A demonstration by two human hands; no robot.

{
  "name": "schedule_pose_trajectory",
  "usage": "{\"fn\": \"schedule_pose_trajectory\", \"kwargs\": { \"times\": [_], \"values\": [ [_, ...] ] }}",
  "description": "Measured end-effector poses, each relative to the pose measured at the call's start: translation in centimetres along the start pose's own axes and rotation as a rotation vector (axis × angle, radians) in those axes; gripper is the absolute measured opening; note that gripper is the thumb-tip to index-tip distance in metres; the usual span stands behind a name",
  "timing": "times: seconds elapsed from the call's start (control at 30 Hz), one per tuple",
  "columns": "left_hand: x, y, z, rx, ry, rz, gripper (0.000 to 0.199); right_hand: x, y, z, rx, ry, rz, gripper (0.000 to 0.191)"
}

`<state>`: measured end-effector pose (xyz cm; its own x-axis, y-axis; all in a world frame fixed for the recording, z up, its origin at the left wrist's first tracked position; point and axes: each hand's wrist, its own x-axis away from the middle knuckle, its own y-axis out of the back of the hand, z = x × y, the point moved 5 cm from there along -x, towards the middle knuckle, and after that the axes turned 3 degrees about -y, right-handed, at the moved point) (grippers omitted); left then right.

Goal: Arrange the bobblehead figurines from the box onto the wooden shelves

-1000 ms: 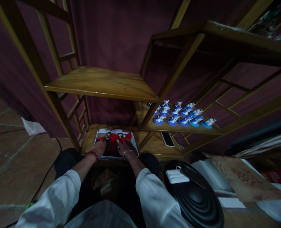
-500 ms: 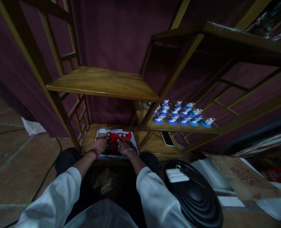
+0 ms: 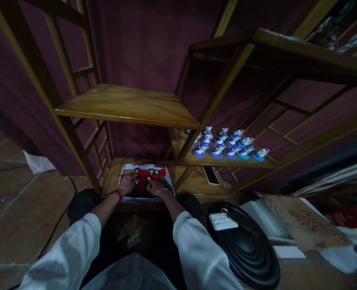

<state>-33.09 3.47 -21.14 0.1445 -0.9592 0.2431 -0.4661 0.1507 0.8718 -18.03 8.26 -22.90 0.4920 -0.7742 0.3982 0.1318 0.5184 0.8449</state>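
A shallow white cardboard box (image 3: 169, 181) sits on the lowest wooden shelf (image 3: 112, 174), at the near left of an open display rack, directly in front of the seated person. Inside it is a cluster of small black-haired figurines (image 3: 151, 172) with red parts; one round red piece (image 3: 162, 171) shows at the far right corner of the box.

The left hand (image 3: 126, 185) reaches over the near left part of the box, its fingers down among the figurines at that side. A red bead bracelet (image 3: 115, 194) circles the wrist. The right hand (image 3: 155, 187) reaches in over the near right part, fingertips against the figurines near the middle; a thin silver bangle (image 3: 160, 191) is on that wrist. Both hands are partly curled, but the dark, small view leaves it unclear whether either one grips a figurine or only touches it.

To the right, on a slightly higher shelf (image 3: 180, 139), blue and purple figurines (image 3: 217, 150) on round bases stand in rows. Below them, a smartphone (image 3: 211, 175) with a dark face lies on the lowest level, well apart from the box. At the near right is a black oval ridged object (image 3: 247, 247) with a small white case (image 3: 223, 221) on top. A maroon curtain (image 3: 142, 48) hangs behind the rack.
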Motion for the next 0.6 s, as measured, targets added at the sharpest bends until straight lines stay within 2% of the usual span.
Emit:
{"fn": "schedule_pose_trajectory", "kwargs": {
  "times": [0.43,0.6],
  "values": [
    [1.5,0.9,-1.6,0.001,-0.015,-0.122,0.030,-0.2,-0.3,2.2,-0.054,0.011,-0.013,0.034],
    [1.7,0.4,-2.5,0.032,-0.010,-0.083,0.031,-0.1,-0.3,1.9,-0.086,0.006,-0.033,0.035]
  ]
}}
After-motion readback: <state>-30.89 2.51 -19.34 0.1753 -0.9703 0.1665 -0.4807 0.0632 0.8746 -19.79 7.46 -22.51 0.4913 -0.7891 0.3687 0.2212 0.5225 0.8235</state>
